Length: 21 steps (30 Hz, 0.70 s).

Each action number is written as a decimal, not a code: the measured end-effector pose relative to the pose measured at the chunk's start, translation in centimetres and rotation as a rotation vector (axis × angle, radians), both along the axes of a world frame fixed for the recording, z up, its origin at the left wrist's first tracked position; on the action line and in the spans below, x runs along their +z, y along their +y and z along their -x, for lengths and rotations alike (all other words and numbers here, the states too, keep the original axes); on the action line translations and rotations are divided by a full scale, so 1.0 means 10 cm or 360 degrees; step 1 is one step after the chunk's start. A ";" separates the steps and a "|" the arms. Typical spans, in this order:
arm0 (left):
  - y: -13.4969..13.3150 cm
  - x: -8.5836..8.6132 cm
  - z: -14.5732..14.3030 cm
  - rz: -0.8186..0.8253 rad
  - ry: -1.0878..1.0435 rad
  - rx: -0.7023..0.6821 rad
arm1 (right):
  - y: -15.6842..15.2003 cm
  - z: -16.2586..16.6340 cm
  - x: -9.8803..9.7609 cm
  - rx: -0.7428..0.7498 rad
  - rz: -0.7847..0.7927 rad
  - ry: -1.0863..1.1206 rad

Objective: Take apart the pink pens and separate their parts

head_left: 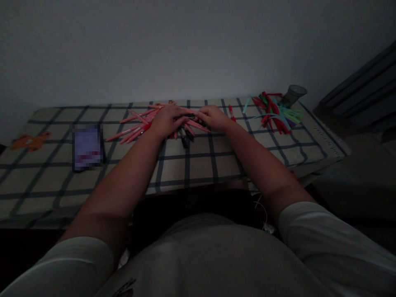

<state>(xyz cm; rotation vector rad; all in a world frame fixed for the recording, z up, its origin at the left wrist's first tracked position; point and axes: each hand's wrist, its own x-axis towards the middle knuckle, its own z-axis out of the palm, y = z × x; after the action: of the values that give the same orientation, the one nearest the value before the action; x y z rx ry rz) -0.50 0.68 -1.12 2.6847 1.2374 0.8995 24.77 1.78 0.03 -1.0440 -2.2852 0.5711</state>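
Note:
A pile of pink pens (136, 128) lies spread on a checked tablecloth (201, 161) at the far middle of the table. My left hand (168, 119) rests palm down on the pile, fingers curled over the pens. My right hand (213, 117) lies just to its right, fingers bent toward a dark pen part between the two hands. Whether either hand grips a pen is hidden in the dim light. Some dark pens (185, 138) poke out under the left hand.
A heap of red, green and blue pen parts (275, 111) lies at the far right beside a small glass cup (293, 95). A single red piece (231, 112) sits near my right hand. A phone (87, 147) and an orange sticker (29, 141) lie at the left.

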 end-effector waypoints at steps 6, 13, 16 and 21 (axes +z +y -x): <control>0.00 0.00 -0.02 0.0013 0.0010 -0.0047 | 0.03 0.02 -0.06 0.0040 0.0073 -0.0001; -0.01 -0.01 -0.02 -0.0005 -0.0058 0.0121 | 0.05 0.00 -0.04 -0.0093 -0.0152 0.0093; 0.00 -0.02 -0.01 -0.0035 -0.0073 0.0113 | 0.05 0.00 -0.04 -0.0082 -0.0166 0.0129; -0.02 -0.01 -0.03 -0.0038 -0.0045 0.0056 | 0.08 0.00 -0.07 -0.0044 -0.0163 0.0075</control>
<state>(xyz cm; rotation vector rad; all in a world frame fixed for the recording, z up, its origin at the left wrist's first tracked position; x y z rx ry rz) -0.21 0.49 -1.20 2.6667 1.2804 0.9589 24.81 2.54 -0.65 -1.0011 -2.2308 0.4578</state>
